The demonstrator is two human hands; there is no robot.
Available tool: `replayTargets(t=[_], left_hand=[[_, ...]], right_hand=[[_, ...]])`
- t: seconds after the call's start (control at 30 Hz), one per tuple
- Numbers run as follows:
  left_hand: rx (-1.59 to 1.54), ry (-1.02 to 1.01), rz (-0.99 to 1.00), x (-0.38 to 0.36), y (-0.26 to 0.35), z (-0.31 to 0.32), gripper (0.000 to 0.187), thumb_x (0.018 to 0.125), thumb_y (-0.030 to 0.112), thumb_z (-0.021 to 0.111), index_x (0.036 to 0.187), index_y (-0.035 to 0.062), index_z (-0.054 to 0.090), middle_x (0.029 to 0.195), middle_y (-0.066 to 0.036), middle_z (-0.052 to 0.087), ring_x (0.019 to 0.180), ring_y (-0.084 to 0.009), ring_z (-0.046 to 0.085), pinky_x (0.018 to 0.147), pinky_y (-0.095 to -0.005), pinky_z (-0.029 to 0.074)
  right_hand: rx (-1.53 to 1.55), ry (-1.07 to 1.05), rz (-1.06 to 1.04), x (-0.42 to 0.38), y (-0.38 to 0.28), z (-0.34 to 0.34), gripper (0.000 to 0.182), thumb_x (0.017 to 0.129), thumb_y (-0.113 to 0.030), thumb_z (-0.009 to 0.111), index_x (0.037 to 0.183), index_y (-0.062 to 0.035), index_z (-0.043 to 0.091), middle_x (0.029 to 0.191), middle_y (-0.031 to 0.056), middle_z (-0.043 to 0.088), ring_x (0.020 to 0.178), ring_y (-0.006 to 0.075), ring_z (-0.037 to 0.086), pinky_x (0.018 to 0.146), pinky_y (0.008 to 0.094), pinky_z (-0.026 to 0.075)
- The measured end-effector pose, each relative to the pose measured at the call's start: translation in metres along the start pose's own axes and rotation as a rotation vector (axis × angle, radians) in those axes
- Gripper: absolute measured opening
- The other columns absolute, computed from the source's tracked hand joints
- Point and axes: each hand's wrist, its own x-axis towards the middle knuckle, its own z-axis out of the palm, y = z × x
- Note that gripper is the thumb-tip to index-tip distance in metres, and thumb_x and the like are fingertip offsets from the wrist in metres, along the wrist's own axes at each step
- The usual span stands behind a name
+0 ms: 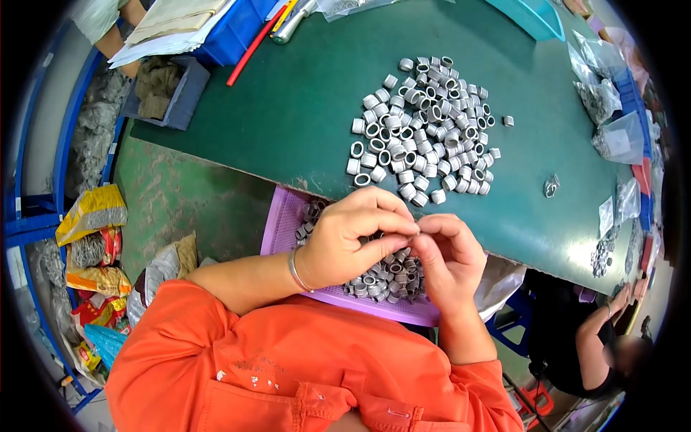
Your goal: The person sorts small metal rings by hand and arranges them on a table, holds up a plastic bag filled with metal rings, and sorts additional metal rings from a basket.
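Both hands meet at the fingertips over a purple basket (277,227) at the table's near edge. My left hand (360,229) has a metal bracelet at its wrist and its thumb and index finger pinched together. Touching it from the right, my right hand (450,255) is pinched too. Whatever lies between the fingertips is too small and hidden to make out. Many small grey metal rings (392,277) fill the basket below the hands. Beyond them, a big loose pile of similar rings (432,129) is spread on the green table (288,122).
A grey bin with cloth (183,101), a blue bin (230,36) and a red pen (252,50) are at the upper left. A turquoise basket (533,18) is at the top right. Plastic bags (619,137) line the right edge, near a co-worker (590,345).
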Motion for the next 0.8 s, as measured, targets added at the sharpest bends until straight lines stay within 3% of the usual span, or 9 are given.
replayTargets(t=[0.13, 0.3, 0.37, 0.4, 0.47, 0.57, 0.63, 0.73, 0.8], left_hand=[[-0.097, 0.009, -0.033, -0.004, -0.001, 0.002, 0.023, 0.076, -0.007, 0.067, 0.097, 0.0004, 0.061, 0.099, -0.010, 0.058, 0.082, -0.0161, 0.059, 0.072, -0.0269, 0.050], [-0.502, -0.015, -0.341, -0.006, 0.004, 0.004, 0.019, 0.081, -0.009, 0.061, 0.097, -0.0020, 0.056, 0.099, -0.010, 0.056, 0.086, -0.0140, 0.059, 0.077, -0.0273, 0.050], [-0.526, -0.008, -0.308, -0.005, 0.005, 0.005, 0.018, 0.078, -0.009, 0.064, 0.093, -0.0009, 0.058, 0.097, -0.010, 0.057, 0.085, -0.0148, 0.059, 0.075, -0.0270, 0.050], [-0.328, -0.045, -0.166, -0.003, 0.005, 0.001, 0.018, 0.076, -0.009, 0.065, 0.091, -0.0003, 0.058, 0.095, -0.010, 0.057, 0.084, -0.0154, 0.059, 0.073, -0.0269, 0.049], [-0.125, -0.061, 0.004, -0.002, 0.002, -0.003, 0.018, 0.070, -0.009, 0.065, 0.084, 0.0012, 0.060, 0.090, -0.009, 0.058, 0.079, -0.0160, 0.057, 0.068, -0.0261, 0.047], [-0.068, -0.086, 0.002, -0.003, 0.005, -0.007, 0.018, 0.070, -0.010, 0.062, 0.083, 0.0018, 0.060, 0.087, -0.008, 0.058, 0.077, -0.0150, 0.056, 0.066, -0.0253, 0.046], [-0.072, -0.089, -0.001, -0.003, 0.004, -0.006, 0.017, 0.070, -0.009, 0.062, 0.082, 0.0022, 0.060, 0.087, -0.008, 0.057, 0.074, -0.0134, 0.055, 0.063, -0.0237, 0.045], [-0.072, -0.091, -0.023, -0.003, 0.004, -0.006, 0.016, 0.071, -0.010, 0.061, 0.083, 0.0014, 0.060, 0.087, -0.008, 0.057, 0.072, -0.0119, 0.054, 0.060, -0.0223, 0.045], [-0.123, -0.054, -0.075, -0.006, 0.001, -0.004, 0.018, 0.077, -0.009, 0.059, 0.093, -0.0013, 0.057, 0.089, -0.009, 0.058, 0.073, -0.0107, 0.056, 0.061, -0.0212, 0.047]], right_hand=[[0.207, 0.046, -0.025, 0.001, 0.000, 0.002, 0.032, 0.076, 0.012, 0.065, 0.103, 0.0022, 0.051, 0.099, 0.0141, 0.058, 0.087, 0.0173, 0.060, 0.076, 0.0269, 0.052], [0.242, 0.119, -0.135, -0.002, 0.002, 0.004, 0.035, 0.072, 0.013, 0.065, 0.102, 0.0004, 0.051, 0.098, 0.0154, 0.058, 0.087, 0.0191, 0.061, 0.074, 0.0285, 0.051], [-0.148, -0.015, -0.325, 0.001, 0.001, -0.003, 0.038, 0.067, 0.014, 0.065, 0.102, 0.0005, 0.054, 0.098, 0.0158, 0.058, 0.086, 0.0222, 0.061, 0.073, 0.0301, 0.050], [-0.265, -0.004, -0.377, 0.003, -0.007, -0.002, 0.035, 0.065, 0.013, 0.063, 0.097, 0.0008, 0.057, 0.095, 0.0150, 0.059, 0.082, 0.0246, 0.061, 0.071, 0.0308, 0.049], [-0.251, 0.067, -0.332, 0.004, -0.014, -0.004, 0.030, 0.066, 0.013, 0.063, 0.093, 0.0010, 0.058, 0.094, 0.0143, 0.060, 0.082, 0.0244, 0.061, 0.071, 0.0302, 0.049], [-0.596, 0.210, -0.365, 0.014, -0.008, -0.016, 0.023, 0.069, 0.011, 0.063, 0.090, 0.0015, 0.062, 0.091, 0.0137, 0.058, 0.074, 0.0230, 0.058, 0.065, 0.0287, 0.047], [-0.714, 0.154, -0.236, 0.023, -0.008, -0.015, 0.026, 0.070, 0.008, 0.066, 0.095, 0.0006, 0.062, 0.090, 0.0125, 0.055, 0.075, 0.0240, 0.055, 0.065, 0.0304, 0.045], [-0.835, 0.162, -0.290, 0.025, -0.001, -0.012, 0.029, 0.070, 0.004, 0.069, 0.097, -0.0010, 0.061, 0.091, 0.0121, 0.057, 0.081, 0.0256, 0.055, 0.070, 0.0323, 0.045], [-0.878, 0.171, -0.345, 0.023, 0.001, -0.014, 0.027, 0.070, 0.005, 0.069, 0.095, -0.0009, 0.062, 0.090, 0.0120, 0.058, 0.079, 0.0251, 0.056, 0.069, 0.0316, 0.045]])
